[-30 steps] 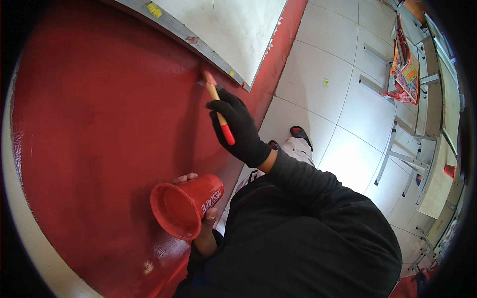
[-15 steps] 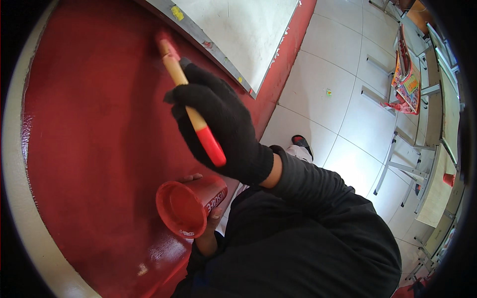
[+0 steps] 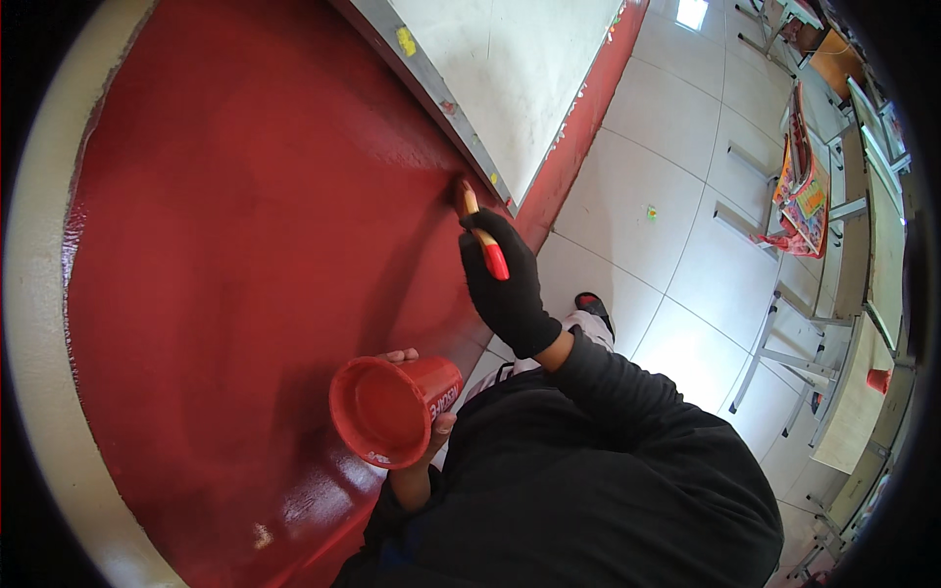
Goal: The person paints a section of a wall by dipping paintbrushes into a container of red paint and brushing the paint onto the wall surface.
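Note:
My bare left hand (image 3: pixel 422 468) is wrapped round a red plastic cup (image 3: pixel 446 380) with red paint inside, its mouth turned toward me. In my right hand (image 3: pixel 510 299), which wears a black glove, is a paintbrush (image 3: pixel 484 235) with a wooden handle and red end. The bristle end is against the red wall (image 3: pixel 245 245), close beside the lower corner of a white board (image 3: pixel 500 78) with a grey metal frame. Wet shine shows on parts of the paint.
A cream band (image 3: pixel 49 294) borders the red wall on the left. White floor tiles (image 3: pixel 647 147) lie to the right, with a shoe (image 3: pixel 594 312) on them. Tables (image 3: pixel 841 407) with metal legs line the far right, one bearing a small red cup (image 3: pixel 878 379).
My right hand has moved the paintbrush right and down along the board's frame, toward its corner. The cup in my left hand has shifted slightly right in view.

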The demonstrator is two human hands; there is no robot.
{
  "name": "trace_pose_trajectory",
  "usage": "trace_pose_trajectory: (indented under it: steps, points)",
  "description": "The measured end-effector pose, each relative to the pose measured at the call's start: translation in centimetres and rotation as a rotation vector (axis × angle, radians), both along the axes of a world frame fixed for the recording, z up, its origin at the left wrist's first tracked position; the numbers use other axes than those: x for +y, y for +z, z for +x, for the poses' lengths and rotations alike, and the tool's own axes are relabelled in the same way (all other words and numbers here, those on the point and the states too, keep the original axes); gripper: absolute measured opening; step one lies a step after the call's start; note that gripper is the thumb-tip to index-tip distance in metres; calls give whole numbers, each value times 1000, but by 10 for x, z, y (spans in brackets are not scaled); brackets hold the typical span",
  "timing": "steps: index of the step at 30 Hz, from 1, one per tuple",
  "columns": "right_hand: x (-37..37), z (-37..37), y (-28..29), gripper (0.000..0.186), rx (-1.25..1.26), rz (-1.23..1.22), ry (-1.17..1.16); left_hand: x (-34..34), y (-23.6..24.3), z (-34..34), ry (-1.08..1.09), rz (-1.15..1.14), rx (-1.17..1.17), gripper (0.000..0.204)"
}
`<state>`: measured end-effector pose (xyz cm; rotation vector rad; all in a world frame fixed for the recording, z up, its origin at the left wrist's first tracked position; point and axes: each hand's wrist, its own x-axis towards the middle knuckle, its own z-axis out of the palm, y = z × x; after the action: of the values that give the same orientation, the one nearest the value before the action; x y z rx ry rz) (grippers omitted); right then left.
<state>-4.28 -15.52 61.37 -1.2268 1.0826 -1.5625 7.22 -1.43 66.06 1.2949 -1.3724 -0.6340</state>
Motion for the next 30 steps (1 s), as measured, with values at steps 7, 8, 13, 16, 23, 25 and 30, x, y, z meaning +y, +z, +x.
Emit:
trace_pose_trajectory:
  steps: [7,8,13,16,23,25,30]
  points:
    - [-20,2,81,17,104,-255,-55,3,0,-7,2,25,81,77]
    - [-22,3,92,18,113,-362,-119,2,-1,-6,2,19,83,77]
    - [-33,2,141,20,144,-480,-116,2,1,-5,-36,-23,-21,67]
    - [-30,-1,167,20,132,-527,-79,6,1,-6,-21,-30,-23,66]
    - [-18,-5,170,26,-172,-691,45,11,-7,-5,17,-35,-32,63]
    - [-13,-11,147,26,-146,-659,45,9,-6,-7,-13,-41,-25,62]
    - [22,-29,48,22,-179,-462,49,7,-35,-7,-304,-59,78,62]
